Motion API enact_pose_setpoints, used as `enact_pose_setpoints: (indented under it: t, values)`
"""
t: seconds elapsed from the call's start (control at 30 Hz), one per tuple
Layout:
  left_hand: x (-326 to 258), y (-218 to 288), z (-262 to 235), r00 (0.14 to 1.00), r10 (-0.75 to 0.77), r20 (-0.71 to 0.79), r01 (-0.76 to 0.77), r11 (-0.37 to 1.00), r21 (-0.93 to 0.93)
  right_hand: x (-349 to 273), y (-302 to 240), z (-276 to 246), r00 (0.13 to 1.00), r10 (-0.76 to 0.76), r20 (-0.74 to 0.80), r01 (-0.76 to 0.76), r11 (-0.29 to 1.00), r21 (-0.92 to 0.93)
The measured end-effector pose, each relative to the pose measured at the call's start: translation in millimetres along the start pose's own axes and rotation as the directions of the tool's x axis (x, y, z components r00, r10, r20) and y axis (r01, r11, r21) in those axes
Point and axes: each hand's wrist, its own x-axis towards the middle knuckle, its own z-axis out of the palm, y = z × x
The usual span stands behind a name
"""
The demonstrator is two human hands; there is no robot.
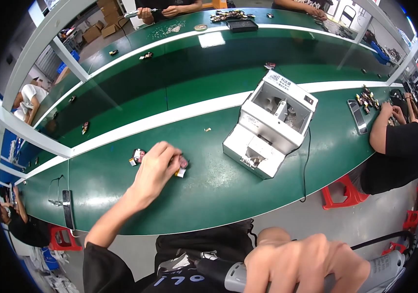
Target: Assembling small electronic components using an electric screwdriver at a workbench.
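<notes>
My left hand [156,166] is over the green bench, fingers closed on a small pinkish part [184,161] with a yellow and white end. Just left of that hand lies another small part [137,156], dark red and black with a yellow and white corner. Close to my body, my right hand [306,263] is wrapped round a grey electric screwdriver [387,266]. Its black nose points left, and a cable runs off its back end. To the right of my left hand stands a white screw feeder [253,154] with loose screws in its open top tray.
A green conveyor belt [179,93] runs behind the bench, carrying a few small parts. The feeder's black cable [308,166] hangs over the bench edge. Phones [68,209] and glasses [55,191] lie at left. Co-workers sit right, left and across, near red stools [341,193].
</notes>
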Motion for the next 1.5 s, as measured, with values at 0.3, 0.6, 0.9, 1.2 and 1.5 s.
enact_pose_setpoints:
  t: [0.3, 0.6, 0.9, 1.2, 1.5]
  values:
    - [288.4, -71.5, 77.0, 0.999, -0.046, 0.010, 0.047, 0.994, -0.095, 8.3, -79.9, -22.8, 0.983, 0.134, -0.124, -0.182, 0.695, -0.696]
    - [413.7, -5.6, 207.7, 0.877, 0.448, 0.173, -0.469, 0.878, 0.102, -71.1, -70.7, -59.0, 0.800, -0.357, -0.483, -0.439, 0.202, -0.876]
    - [434.0, -6.3, 219.2, 0.873, 0.475, 0.110, -0.464, 0.879, -0.107, -79.7, -76.1, -69.9, 0.799, -0.309, -0.516, -0.451, 0.260, -0.854]
    - [302.8, -32.4, 91.3, 0.873, 0.486, -0.034, -0.487, 0.873, -0.029, 2.6, -50.1, -67.8, 0.953, -0.110, -0.283, -0.218, 0.400, -0.890]
    - [-86.2, -25.3, -31.8, 0.990, -0.030, 0.138, 0.034, 0.999, -0.026, 28.5, -24.5, -101.0, 0.900, -0.008, -0.436, -0.426, 0.192, -0.884]
